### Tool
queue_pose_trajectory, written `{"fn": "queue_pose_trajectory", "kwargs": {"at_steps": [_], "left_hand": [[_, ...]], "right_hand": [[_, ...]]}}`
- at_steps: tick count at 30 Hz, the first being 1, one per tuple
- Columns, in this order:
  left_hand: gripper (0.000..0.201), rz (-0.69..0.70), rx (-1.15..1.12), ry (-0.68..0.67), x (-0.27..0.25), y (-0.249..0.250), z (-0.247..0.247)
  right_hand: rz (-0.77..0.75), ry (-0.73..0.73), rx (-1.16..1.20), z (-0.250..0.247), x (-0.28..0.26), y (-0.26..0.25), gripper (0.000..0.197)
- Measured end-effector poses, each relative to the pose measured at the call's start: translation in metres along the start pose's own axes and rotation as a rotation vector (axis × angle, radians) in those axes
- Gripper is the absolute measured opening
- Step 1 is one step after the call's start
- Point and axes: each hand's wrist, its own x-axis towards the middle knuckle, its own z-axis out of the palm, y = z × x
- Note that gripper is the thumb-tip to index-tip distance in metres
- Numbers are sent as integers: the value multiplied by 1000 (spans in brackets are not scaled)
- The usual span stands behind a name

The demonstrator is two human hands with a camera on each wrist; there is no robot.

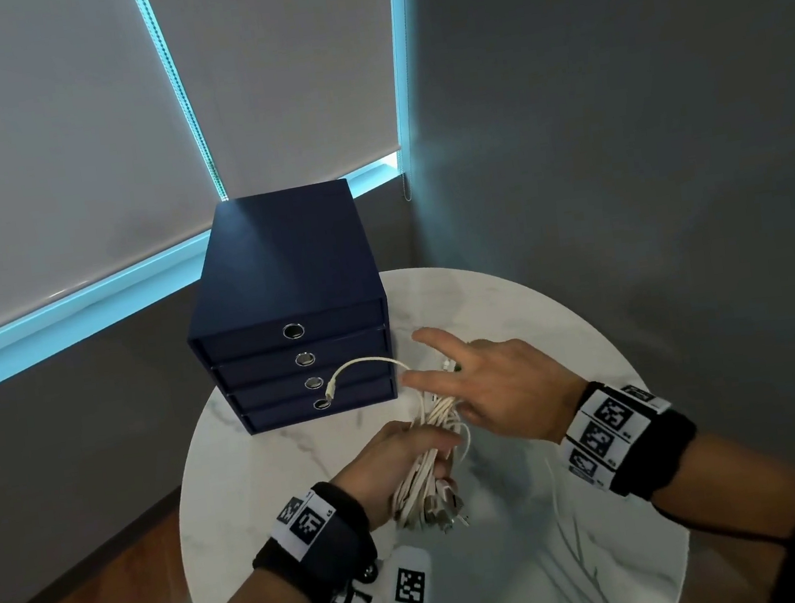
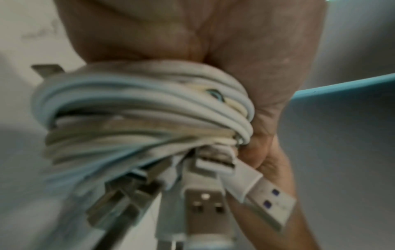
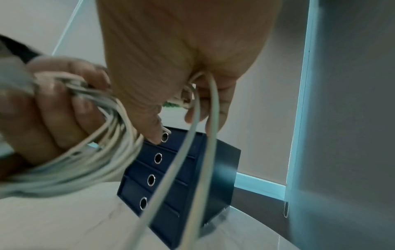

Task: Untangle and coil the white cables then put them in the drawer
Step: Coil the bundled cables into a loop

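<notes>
My left hand [image 1: 394,457] grips a coiled bundle of white cables [image 1: 432,477] above the round marble table [image 1: 567,556]. Several USB plugs [image 2: 203,201] hang from the bundle [image 2: 138,110] under my left palm [image 2: 235,42]. My right hand [image 1: 486,385] hovers just beyond it, index and middle fingers stretched out, with cable strands [image 3: 192,143] running down from between its fingers [image 3: 213,101]. One free cable end [image 1: 330,389] arcs left in front of the dark blue drawer unit [image 1: 283,285]. All the drawers are closed.
The drawer unit [image 3: 213,160] stands at the table's far left edge, close to the window wall. Each drawer front has a round metal finger hole [image 1: 293,331]. A grey wall stands to the right. The floor below the table is wood.
</notes>
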Motion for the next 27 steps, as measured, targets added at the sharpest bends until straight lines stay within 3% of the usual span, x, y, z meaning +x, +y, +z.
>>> {"fn": "queue_pose_trajectory", "kwargs": {"at_steps": [5, 10, 14, 16, 20, 22, 25, 27], "left_hand": [[20, -8, -153, -185, -9, 2, 11], [18, 18, -169, -276, -16, 9, 10], [20, 26, -210, -349, -19, 10, 7], [22, 29, -234, -376, -20, 9, 8], [27, 63, -211, -358, -19, 8, 13], [27, 70, -169, -337, -18, 9, 13], [23, 91, -113, -321, -16, 11, 10], [20, 103, -143, -326, -15, 11, 9]], "right_hand": [[-52, -22, 68, 6, 4, 11, 24], [-15, -68, 470, 6, 5, 10, 36], [28, -19, 616, 11, -1, 7, 14], [79, 34, 670, 13, -4, 4, 14], [43, 169, 611, 14, -4, -1, 22], [5, 123, 564, 11, -2, 1, 13], [-32, 31, 496, 5, 3, 5, 27], [-57, 13, 489, 0, 8, 5, 23]]}}
